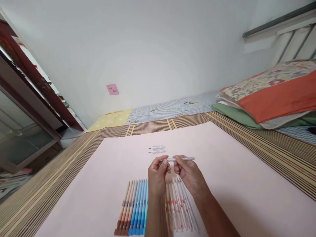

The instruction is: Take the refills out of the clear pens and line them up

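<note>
Pens countable: white pen (171,159), one; brown-and-peach pens (125,212), four; blue pens (140,207), four. Dark-tipped refills (158,151), two. Pink wall note (113,89), one.

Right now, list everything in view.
pen: one, white, centre
dark-tipped pieces: two, whitish, beyond pen
brown pens: four, brown, row's left
blue pens: several, blue, row's middle
patterned pens: several, pale, row's right
sheet: one, pink, beneath
mat: one, brown, under sheet
cloth: uncounted, yellow and checked, far edge
folded textiles: several, multicoloured, right
wall: one, white, behind
note: one, pink, on wall
rail: one, grey, right
pane: one, greyish, left
left grip: one, holding pen
right grip: one, holding pen
</note>
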A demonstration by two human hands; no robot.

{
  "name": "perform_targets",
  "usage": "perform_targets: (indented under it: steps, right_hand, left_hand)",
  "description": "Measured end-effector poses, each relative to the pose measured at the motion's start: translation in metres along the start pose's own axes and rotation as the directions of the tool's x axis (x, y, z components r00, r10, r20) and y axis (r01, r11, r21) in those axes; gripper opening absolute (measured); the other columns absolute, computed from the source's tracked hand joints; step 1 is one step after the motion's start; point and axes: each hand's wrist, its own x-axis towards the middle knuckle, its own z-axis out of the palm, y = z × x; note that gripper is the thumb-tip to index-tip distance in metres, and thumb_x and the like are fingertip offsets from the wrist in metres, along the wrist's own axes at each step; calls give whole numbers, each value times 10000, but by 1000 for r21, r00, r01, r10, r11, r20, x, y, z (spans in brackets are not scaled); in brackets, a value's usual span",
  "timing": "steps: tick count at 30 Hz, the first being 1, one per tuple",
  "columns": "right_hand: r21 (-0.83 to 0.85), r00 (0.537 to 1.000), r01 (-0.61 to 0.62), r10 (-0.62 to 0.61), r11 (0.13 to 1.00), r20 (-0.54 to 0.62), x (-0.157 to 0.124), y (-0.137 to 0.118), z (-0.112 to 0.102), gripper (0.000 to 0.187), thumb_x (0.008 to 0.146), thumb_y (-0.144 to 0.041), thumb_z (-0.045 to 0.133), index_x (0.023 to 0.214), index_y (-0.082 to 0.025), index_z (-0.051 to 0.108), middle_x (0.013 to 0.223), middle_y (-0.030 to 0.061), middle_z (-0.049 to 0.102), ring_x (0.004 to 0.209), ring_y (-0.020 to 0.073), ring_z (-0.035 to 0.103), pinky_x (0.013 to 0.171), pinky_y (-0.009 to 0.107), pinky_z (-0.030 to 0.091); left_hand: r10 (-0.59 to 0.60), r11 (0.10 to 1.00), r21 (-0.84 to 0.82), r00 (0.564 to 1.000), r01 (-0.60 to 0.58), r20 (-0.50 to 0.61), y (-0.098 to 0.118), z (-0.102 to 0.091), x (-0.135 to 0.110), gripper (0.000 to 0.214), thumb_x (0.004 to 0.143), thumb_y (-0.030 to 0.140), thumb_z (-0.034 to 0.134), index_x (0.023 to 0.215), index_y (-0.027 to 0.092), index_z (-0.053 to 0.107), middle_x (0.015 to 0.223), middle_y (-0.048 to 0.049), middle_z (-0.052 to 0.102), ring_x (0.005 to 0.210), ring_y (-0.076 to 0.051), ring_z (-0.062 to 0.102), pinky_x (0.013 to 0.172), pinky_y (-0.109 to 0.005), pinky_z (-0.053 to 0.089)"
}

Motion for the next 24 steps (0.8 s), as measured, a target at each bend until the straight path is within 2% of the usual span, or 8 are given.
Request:
perform_targets:
  steps: [3,8,11,15,18,21,24]
  right_hand:
    - [-29,1000,24,-24,999,9,0,1,1,306,687,-421,862,735,-163,704,636,-15,564,558,95,467,545,258,350]
    - [-54,998,51,-50,997,24,0,2,4,289,725,-419,839,728,-170,692,628,-11,577,574,105,488,576,267,378]
    - [-35,999,45,-45,998,17,-1,2,5,297,722,-417,841,696,-172,674,610,-15,566,563,104,487,571,268,384]
    - [45,1000,-19,18,999,23,-1,0,5,307,707,-406,853,696,-165,663,611,-30,536,536,81,448,534,249,366]
    - [88,996,-83,82,993,16,0,0,3,347,650,-412,889,711,-160,658,635,-34,529,531,70,421,501,239,337]
    - [104,995,-100,97,990,33,0,2,3,378,645,-447,887,676,-166,637,622,-30,518,541,83,422,513,253,353]
    - [71,995,-35,28,997,97,-3,3,9,375,699,-468,848,634,-176,622,579,-25,506,557,110,456,572,289,406]
  left_hand:
    - [8,999,40,998,-6,-59,1,4,-2,366,677,386,846,895,118,724,635,-30,661,549,-114,577,528,-212,414]
    - [12,999,-41,994,-17,-110,0,14,-4,350,685,417,840,760,145,633,598,-14,647,487,-100,556,453,-190,333]
    - [9,997,-75,999,-13,-47,0,16,-5,342,733,430,812,796,162,611,602,4,632,477,-85,524,452,-187,307]
    - [10,999,-38,997,-7,77,2,10,-4,424,805,453,758,1094,154,672,612,24,597,517,-75,491,520,-192,353]
    - [30,999,34,991,-35,134,4,5,-4,403,803,438,764,1056,127,723,615,16,582,552,-78,485,568,-204,386]
    - [75,989,121,993,-86,89,4,5,-5,368,815,452,744,994,131,739,631,0,616,545,-94,514,561,-223,396]
    - [122,981,156,992,-119,-12,1,10,-7,374,826,496,714,925,136,729,608,-5,629,526,-116,552,546,-239,403]
